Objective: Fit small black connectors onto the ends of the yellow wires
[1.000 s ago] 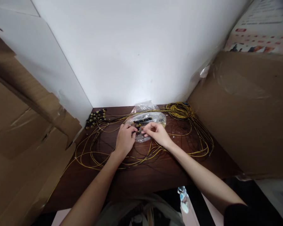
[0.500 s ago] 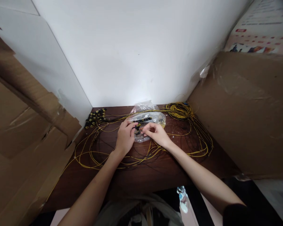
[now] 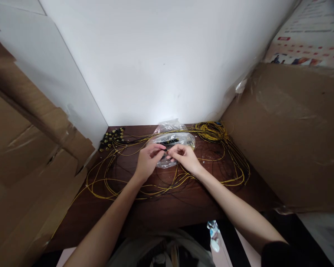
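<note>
Over a clear plastic bag, my left hand and my right hand meet with fingertips almost touching. Between the left thumb and forefinger is a small black connector, mostly covered by the fingers. The right thumb and forefinger are pinched together at its right side; what they hold is too small to make out. Black and yellow connector pieces lie on the bag just behind my fingers. Thin yellow and black wires loop across the brown tabletop under both forearms.
Several black connectors with yellow ends are bunched at the back left. A coil of yellow wire lies at the back right. Cardboard stands at the left and right, with a white wall behind.
My left thumb and forefinger have closed on the small black connector and drawn it up to the right fingertips. The right hand stays nearly in place.
</note>
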Demonstrator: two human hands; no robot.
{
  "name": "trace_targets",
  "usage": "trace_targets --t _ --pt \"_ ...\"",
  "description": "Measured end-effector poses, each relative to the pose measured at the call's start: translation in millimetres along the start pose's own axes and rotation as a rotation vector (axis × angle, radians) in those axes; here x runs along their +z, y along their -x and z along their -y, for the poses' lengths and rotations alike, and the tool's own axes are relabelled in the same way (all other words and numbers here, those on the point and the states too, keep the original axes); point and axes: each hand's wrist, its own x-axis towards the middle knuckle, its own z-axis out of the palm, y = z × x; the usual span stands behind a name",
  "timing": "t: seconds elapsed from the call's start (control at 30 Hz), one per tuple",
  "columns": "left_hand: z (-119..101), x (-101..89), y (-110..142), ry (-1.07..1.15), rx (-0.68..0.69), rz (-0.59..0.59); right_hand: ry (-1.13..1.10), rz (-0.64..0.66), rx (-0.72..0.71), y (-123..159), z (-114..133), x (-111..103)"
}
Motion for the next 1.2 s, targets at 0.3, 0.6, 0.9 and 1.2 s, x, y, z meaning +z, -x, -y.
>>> trace_targets --t 0.3,0.6,0.9,1.2 --pt "-1.4 1.4 2.5 0.020 0.034 0.024 -0.049 0.002 0.022 1.2 4.7 1.6" --pt "-1.9 3.4 3.0 0.034 0.032 -0.014 -0.025 0.012 0.013 2.6 7.2 1.1" --pt "-0.9 5.6 3.9 0.004 0.081 -0.017 0.134 -0.044 -0.083 4.0 6.6 0.7" --pt "-2.9 8.1 9.4 -0.203 0.295 -0.019 0.301 -0.077 -0.105 6.4 10.6 -0.3"
